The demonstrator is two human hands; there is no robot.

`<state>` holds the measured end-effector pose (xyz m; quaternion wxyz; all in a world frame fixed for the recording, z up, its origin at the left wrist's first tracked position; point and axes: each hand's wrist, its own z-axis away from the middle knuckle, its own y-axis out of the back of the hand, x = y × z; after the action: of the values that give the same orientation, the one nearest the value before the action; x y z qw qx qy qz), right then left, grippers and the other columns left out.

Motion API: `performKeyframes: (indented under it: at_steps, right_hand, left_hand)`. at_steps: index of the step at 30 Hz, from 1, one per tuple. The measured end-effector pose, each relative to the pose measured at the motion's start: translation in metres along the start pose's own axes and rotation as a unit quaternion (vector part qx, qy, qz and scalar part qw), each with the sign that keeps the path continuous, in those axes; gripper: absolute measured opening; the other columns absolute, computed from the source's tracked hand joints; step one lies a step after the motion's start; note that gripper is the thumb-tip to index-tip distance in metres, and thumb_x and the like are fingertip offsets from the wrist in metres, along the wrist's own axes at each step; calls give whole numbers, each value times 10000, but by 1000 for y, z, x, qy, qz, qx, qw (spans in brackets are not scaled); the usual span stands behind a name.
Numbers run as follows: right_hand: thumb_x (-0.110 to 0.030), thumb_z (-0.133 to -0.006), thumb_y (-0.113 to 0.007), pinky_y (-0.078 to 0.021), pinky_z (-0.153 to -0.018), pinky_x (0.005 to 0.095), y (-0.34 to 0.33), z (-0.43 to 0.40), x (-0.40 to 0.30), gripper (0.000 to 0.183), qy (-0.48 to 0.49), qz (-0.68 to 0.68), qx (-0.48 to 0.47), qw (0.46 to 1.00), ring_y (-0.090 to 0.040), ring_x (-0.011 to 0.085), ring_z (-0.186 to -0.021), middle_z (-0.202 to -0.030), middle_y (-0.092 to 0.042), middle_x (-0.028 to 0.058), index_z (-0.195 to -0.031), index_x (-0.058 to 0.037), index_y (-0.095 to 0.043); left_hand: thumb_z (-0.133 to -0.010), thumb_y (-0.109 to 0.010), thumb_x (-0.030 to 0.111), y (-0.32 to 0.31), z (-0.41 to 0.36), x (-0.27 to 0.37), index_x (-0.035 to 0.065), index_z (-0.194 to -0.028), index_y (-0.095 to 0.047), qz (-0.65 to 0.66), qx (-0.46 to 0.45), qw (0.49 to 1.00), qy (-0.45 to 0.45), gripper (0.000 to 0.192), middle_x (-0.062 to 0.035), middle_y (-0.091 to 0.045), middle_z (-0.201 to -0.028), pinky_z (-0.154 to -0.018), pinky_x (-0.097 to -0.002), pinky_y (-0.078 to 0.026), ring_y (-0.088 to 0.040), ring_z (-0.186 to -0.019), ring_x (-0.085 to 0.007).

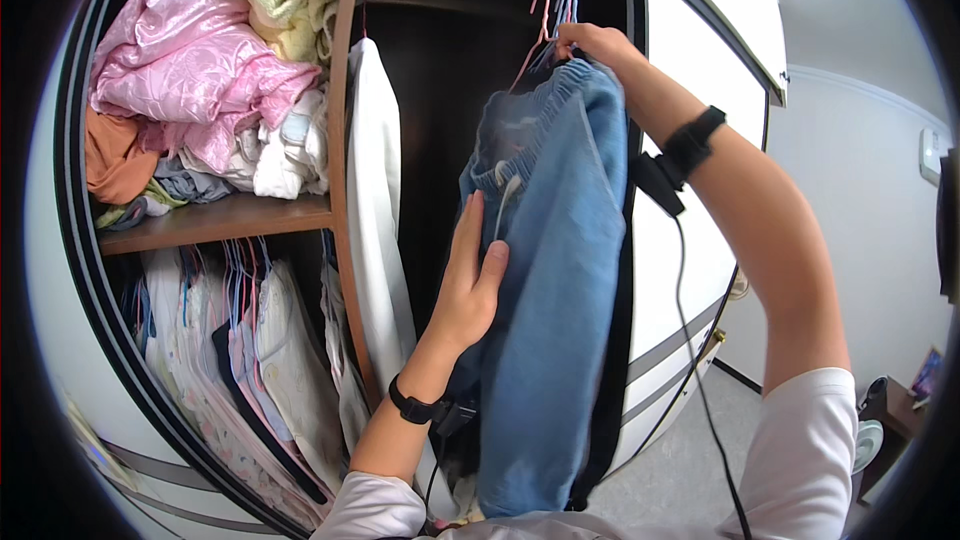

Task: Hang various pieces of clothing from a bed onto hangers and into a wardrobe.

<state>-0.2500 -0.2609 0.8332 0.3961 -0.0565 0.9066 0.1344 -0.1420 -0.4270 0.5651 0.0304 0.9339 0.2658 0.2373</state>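
Note:
Blue denim trousers (555, 262) with an elastic waist and a white drawstring hang in front of me in the wardrobe. My right hand (592, 45) is closed at the top of them, by the waistband and the lower parts of several pink and blue wire hangers (541, 22). Against the front of the trousers, just below the waistband, rests my left hand (474, 285), its fingers extended upward and the thumb apart. Dark garments hang behind the denim. What exactly the right fingers grip is partly hidden.
A white garment (375, 165) hangs beside the wooden divider (343, 127). Left of it, a shelf (225, 226) holds a pink satin cloth (202, 52) and other piled fabrics, above hanging clothes (277, 360). White wardrobe doors (682, 165) stand at right. A cable (694, 352) hangs from my right wrist.

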Motion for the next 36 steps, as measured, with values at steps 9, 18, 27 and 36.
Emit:
performKeyframes:
  at_steps: [9, 18, 27, 36]
  right_hand:
    - [-172, -846, -635, -466, -583, 361, -50, -119, 65, 218, 58, -73, 67, 993, -586, 209, -609, -660, -604, 83, -687, -23, -641]
    - [-177, -857, -630, -460, -633, 323, -105, -174, 97, 243, 99, -216, 85, 968, -600, 188, -635, -685, -650, 88, -701, 9, -647]
    - [-149, -805, -607, -470, -685, 303, -79, -194, 131, 183, 129, -218, 11, 967, -606, 175, -658, -689, -662, 82, -707, -3, -658]
    - [-200, -843, -645, -477, -668, 284, -79, -217, 141, 241, 277, -93, 56, 955, -632, 157, -686, -746, -698, 68, -750, 11, -712]
  left_hand:
    - [-898, -738, 413, 0, -73, -4, -44, -1570, -134, -60, 52, 992, -99, 1013, -328, -236, -1581, -1197, -473, -272, -255, -1486, -443]
    - [-974, -624, 296, -20, -156, -66, -81, -1486, -312, -242, 189, 949, -71, 708, -348, -422, -1451, -1134, -514, -368, -440, -1347, -487]
    - [-930, -655, 454, -30, -215, -78, -43, -1487, -371, -254, 79, 964, -15, 798, -302, -427, -1485, -1140, -450, -377, -416, -1396, -436]
    - [-970, -579, 283, -17, -433, -139, -35, -804, -669, -23, 73, 991, 114, 370, -114, -665, -759, -661, -394, -474, -623, -703, -249]
